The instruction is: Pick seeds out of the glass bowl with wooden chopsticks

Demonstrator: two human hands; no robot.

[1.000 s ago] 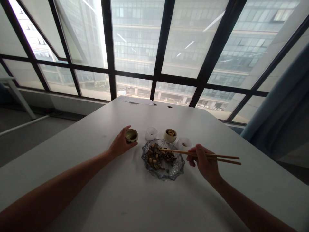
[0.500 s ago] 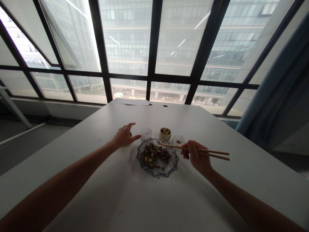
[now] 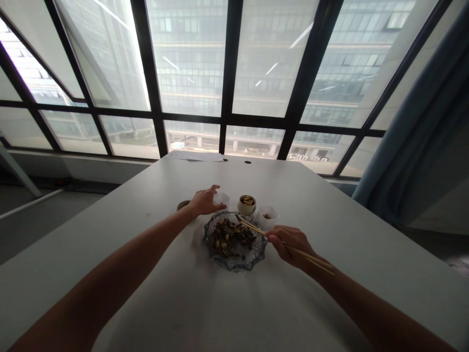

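Head view: my right hand (image 3: 291, 243) grips chopsticks (image 3: 252, 227), tips to its left over the glass dish (image 3: 261, 256) of seeds (image 3: 224, 239). My left hand (image 3: 202, 201) arches, fingers parted, about a white cup (image 3: 224, 198); whether it grips, I cannot tell. Between the hands, beyond the dish, stands a pot (image 3: 246, 209); a brown cup (image 3: 182, 205) sits left of the left hand.

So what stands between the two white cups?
In the head view, a cream cup stands between them, with yellowish pieces inside.

Papers (image 3: 203, 157) nr windows (image 3: 269, 58), curtain (image 3: 406, 142) R
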